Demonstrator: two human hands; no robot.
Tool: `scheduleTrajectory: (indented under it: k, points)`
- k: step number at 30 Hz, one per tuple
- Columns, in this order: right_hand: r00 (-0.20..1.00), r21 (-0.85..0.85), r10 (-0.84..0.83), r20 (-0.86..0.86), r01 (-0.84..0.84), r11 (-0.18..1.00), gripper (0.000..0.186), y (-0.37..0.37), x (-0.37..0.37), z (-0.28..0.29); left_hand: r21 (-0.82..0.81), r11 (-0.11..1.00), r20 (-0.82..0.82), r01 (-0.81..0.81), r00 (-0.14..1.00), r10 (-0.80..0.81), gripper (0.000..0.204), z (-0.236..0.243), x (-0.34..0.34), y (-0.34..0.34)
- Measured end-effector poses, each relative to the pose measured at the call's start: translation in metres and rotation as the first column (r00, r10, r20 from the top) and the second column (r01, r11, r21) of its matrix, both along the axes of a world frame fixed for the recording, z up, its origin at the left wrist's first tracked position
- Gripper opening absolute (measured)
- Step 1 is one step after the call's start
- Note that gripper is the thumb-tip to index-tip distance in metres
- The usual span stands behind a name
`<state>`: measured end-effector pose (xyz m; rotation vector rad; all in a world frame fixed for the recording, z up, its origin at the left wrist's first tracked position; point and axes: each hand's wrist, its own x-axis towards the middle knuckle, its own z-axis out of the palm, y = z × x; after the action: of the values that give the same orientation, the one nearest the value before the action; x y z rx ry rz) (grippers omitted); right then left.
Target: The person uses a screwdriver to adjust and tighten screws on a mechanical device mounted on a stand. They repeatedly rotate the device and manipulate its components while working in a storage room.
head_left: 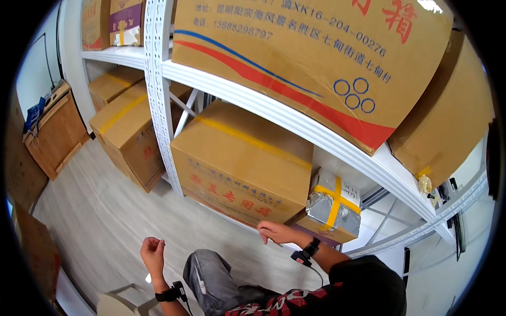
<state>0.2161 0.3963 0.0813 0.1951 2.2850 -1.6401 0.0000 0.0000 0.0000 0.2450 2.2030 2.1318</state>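
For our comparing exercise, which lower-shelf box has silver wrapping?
The small box, rightmost, crossed by yellow tape; the cartons to its left show brown cardboard instead.

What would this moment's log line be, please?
left hand: curled, holding nothing visible; right hand: near taped cardboard carton, contact unclear; beside carton: taped silver box

Left hand [152, 255]: lower left of centre, raised, fingers loosely curled.
Left forearm [176, 308]: rising from the lower edge.
Right hand [278, 232]: lower centre, fingers bent, pointing left.
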Motion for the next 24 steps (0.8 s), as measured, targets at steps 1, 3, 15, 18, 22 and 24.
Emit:
scheduleTrajectory:
  k: [1,3,15,18,22,24]
  points:
    - [0.996,0.091,0.078,-0.043,-0.073,0.993,0.025,0.005,-0.019,0.018,0.029,1.000,-0.033,-0.007,0.999,0.008,0.012,0.025,-0.013,0.019]
    - [0.984,0.015,0.171,0.054,-0.172,0.985,0.027,-0.076,0.031,0.019,-0.092,0.991,0.127,0.094,0.988,-0.082,0.012,0.068,0.039,-0.035]
    - [0.984,-0.009,0.153,0.096,-0.153,0.988,0.018,-0.079,-0.035,0.124,-0.232,0.477,0.046,0.848,0.500,-0.865,0.013,0.330,0.004,0.112]
    - [0.961,-0.002,-0.254,0.111,0.256,0.967,0.022,-0.066,0.055,0.210,-0.345,0.208,-0.074,0.915,0.194,-0.978,0.014,0.407,0.068,0.189]
    - [0.660,-0.042,-0.749,-0.051,0.748,0.662,0.025,-0.071,0.221,0.319,-0.369,-0.043,-0.096,0.928,-0.084,-0.992,0.011,0.502,0.179,0.296]
    - [0.448,-0.111,-0.893,-0.033,0.887,0.449,0.026,-0.091,0.305,0.349,-0.262,-0.116,-0.002,0.958,-0.121,-0.993,0.010,0.520,0.235,0.338]
